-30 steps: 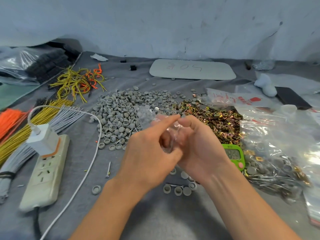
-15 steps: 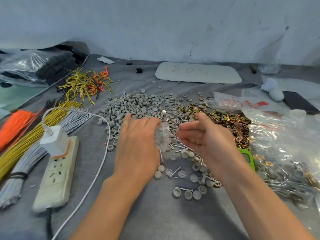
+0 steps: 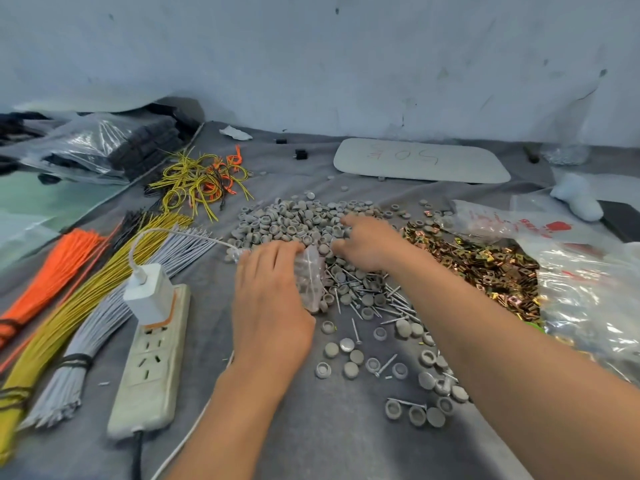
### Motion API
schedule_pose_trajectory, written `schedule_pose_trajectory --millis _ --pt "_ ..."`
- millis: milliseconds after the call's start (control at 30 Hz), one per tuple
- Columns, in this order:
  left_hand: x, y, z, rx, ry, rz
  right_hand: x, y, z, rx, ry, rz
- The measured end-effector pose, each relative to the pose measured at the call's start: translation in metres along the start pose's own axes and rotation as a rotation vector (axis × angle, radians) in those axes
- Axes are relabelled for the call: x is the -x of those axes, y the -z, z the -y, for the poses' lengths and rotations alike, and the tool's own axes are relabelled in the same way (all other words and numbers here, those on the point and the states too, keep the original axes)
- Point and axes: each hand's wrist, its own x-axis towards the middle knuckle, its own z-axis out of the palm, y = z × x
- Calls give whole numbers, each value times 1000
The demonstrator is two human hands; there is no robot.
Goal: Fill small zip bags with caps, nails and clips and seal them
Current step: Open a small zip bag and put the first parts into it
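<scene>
- The left hand (image 3: 273, 306) is pinching a small clear zip bag (image 3: 310, 277), just beside the nails (image 3: 374, 299).
- The right hand (image 3: 372, 242) is touching the pile of grey caps (image 3: 294, 220); its fingers are blurred, so I cannot tell whether it is gripping any.
- Filling looks to be only starting. Next, caps need dropping into the bag, with its mouth held open, then nails and clips (image 3: 485, 261).

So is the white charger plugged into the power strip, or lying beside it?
Plugged in: the white charger stands upright in the far socket of the power strip, its base flush against it.
</scene>
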Motion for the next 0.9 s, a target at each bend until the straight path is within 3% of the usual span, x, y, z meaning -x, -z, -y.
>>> schedule_pose_trajectory --millis 133,300,433,600,667,733,900 --pt "-2 0 10 40 30 -39 -13 -21 -3 185 29 -66" --pt "-6 -3 3 70 8 -1 -17 -22 -6 334 250 -191" --pt "-4 -4 -1 101 16 -2 -19 -13 -4 244 184 -235" --pt "-4 -3 -2 111 34 2 -14 1 -11 -420 -26 -313" --pt "-3 -3 -5 105 25 7 -9 3 -14 -825 -201 -342" --pt "-2 -4 -9 91 4 22 0 4 -17 -1244 -349 -258" --pt "1 0 -10 -18 33 39 40 8 -30 -1947 -554 -148"
